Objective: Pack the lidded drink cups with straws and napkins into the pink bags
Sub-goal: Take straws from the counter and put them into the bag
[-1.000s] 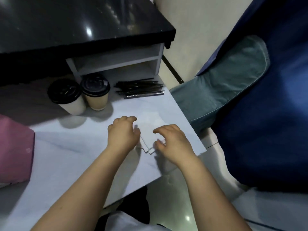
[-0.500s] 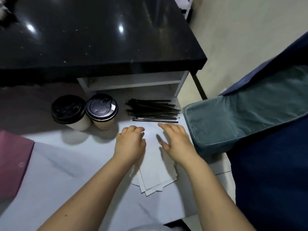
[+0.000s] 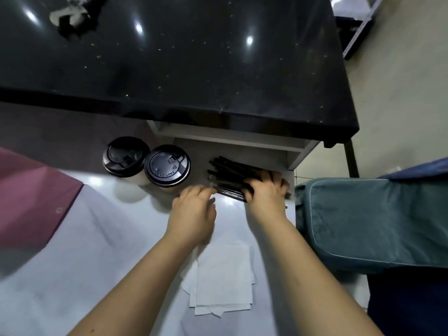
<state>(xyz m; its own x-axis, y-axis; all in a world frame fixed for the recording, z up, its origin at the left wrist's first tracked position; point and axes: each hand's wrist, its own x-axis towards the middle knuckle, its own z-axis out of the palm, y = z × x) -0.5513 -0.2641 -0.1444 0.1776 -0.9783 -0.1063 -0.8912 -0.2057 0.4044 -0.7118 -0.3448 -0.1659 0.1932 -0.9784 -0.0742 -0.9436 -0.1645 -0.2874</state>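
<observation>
Rightward, the white worktop (image 3: 97, 251) ends just beside the right hand (image 3: 265, 190), with a teal cushion (image 3: 363, 221) beyond the edge. Open surface lies left of the forearms. At the back a black counter (image 3: 194, 57) overhangs two lidded cups (image 3: 167, 166) and the straws (image 3: 228, 173). The right fingers curl over the straws. The left hand (image 3: 194, 209), loosely bent, holds nothing. Napkins (image 3: 223, 280) lie between the forearms, and a pink bag (image 3: 31, 197) is at far left.

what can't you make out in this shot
Head view:
- Straws: right ends hidden under the right hand; blur hides their count and whether it grips.
- Pink bag: cut off by the left edge.
- Cups: contents hidden by their lids.
- Item on the black counter: blurred, cut by the top edge.
</observation>
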